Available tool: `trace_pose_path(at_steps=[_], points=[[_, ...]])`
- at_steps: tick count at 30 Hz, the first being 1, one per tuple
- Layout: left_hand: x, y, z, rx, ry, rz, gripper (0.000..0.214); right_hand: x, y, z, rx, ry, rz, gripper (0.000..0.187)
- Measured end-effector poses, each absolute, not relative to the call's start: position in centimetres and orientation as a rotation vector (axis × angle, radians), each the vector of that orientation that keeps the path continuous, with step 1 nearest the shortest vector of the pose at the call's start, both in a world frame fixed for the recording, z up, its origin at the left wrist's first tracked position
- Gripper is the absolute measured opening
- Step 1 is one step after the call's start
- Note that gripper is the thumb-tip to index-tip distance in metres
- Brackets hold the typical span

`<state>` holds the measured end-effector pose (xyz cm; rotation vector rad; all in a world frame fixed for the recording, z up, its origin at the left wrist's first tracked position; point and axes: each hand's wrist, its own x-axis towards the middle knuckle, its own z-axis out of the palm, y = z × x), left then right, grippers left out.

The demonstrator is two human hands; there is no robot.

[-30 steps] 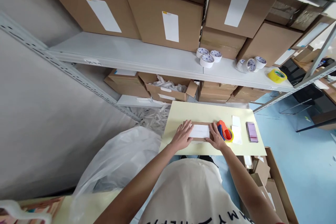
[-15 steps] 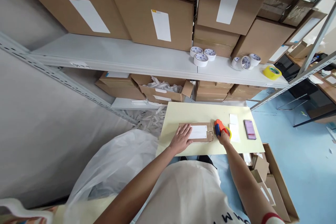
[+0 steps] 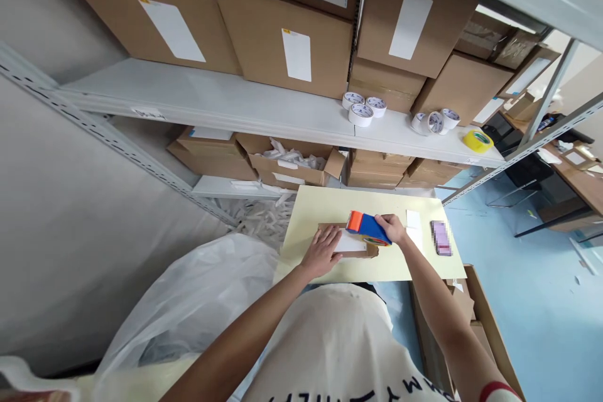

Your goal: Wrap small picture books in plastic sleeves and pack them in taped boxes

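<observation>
A small brown cardboard box (image 3: 348,254) with a white label (image 3: 349,241) on top lies on the pale yellow table (image 3: 311,201). My left hand (image 3: 323,251) rests flat on its left end, fingers stretched out. Gripped in my right hand (image 3: 392,227) is a blue and orange tape dispenser (image 3: 372,226), held over the box's right part with its orange end pointing left. It hides part of the label and the box's far right edge. Whether the dispenser touches the box, I cannot tell.
White paper slips (image 3: 413,220) and a purple phone-like object (image 3: 441,237) lie at the table's right. Tape rolls (image 3: 360,114) and a yellow roll (image 3: 477,141) sit on the shelf (image 3: 207,100) ahead. A large open carton (image 3: 490,333) stands on the floor at right.
My right hand has brought the tape dispenser left, from beside the box's right end to above it, and turned it. My left hand stays on the box. The camera view shifted slightly.
</observation>
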<state>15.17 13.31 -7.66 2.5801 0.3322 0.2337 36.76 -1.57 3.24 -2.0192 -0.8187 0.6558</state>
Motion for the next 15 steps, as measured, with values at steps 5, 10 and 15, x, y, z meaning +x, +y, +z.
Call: trace_pose_path(at_steps=[5, 10, 15], points=[[16.5, 13.0, -5.5, 2.177, 0.508, 0.347, 0.049, 36.5, -0.9, 3.2, -2.097, -0.953, 0.688, 0.056], [18.7, 12.5, -3.4, 1.354, 0.685, 0.331, 0.05, 37.3, -1.3, 3.0, -2.079, -0.969, 0.75, 0.057], [20.0, 12.5, -2.4, 0.918, 0.767, 0.218, 0.028, 37.1, -1.5, 2.9, -2.082, -1.038, 0.724, 0.057]])
